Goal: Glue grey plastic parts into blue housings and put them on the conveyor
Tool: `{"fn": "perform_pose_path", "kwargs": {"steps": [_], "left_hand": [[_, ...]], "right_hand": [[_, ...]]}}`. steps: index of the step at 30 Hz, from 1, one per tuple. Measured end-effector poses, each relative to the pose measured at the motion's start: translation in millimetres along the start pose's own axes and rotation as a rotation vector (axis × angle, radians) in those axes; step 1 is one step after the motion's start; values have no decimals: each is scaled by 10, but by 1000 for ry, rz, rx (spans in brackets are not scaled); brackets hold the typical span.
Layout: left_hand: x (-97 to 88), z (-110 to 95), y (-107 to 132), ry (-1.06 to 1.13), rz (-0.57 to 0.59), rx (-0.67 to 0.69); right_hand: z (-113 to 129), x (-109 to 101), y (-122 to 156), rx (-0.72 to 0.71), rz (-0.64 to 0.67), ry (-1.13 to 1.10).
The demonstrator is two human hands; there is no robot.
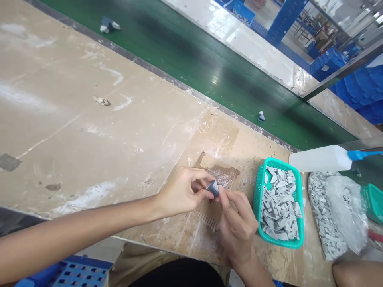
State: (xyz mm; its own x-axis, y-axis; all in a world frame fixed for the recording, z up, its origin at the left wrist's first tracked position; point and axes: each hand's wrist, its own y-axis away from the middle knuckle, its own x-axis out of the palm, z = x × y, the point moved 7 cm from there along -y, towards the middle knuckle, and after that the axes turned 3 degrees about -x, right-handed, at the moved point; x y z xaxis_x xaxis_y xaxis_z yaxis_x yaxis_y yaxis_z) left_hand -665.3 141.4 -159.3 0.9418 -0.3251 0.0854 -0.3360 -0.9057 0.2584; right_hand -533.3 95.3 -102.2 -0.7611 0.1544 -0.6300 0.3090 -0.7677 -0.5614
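Note:
Over the worktable, my left hand [191, 189] pinches a small dark blue-grey plastic piece [213, 186] between thumb and fingers. A light grey face or insert shows on its upper side. From the right, my right hand [239, 219] closes its fingertips on the same piece; whether a separate small part is between them is hidden. Below the hands lies a worn cardboard sheet [206, 160] with a dark, rough patch of residue. Close by on the right stands a green plastic basket [256, 199] filled with light grey flat pieces [279, 203].
A white bottle with a blue nozzle [321, 158] lies behind the basket. A clear bag of grey pieces [329, 215] is farther right, near another person's arm [357, 273]. Along the back runs a green conveyor belt [191, 71], carrying small blue-and-white pieces [261, 116].

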Motion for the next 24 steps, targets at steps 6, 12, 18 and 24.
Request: {"fn": "perform_pose_path", "kwargs": {"steps": [6, 12, 18, 24], "left_hand": [[-45, -5, -92, 349, 56, -75], [-240, 100, -125, 746, -13, -256], [-353, 72, -163, 798, 6, -215], [-149, 133, -135, 751, -16, -198]], "right_hand": [[-241, 11, -161, 176, 55, -46], [-491, -478, -74, 345, -138, 5], [-554, -752, -53, 245, -148, 100], [-243, -203, -128, -35, -30, -19]]}}
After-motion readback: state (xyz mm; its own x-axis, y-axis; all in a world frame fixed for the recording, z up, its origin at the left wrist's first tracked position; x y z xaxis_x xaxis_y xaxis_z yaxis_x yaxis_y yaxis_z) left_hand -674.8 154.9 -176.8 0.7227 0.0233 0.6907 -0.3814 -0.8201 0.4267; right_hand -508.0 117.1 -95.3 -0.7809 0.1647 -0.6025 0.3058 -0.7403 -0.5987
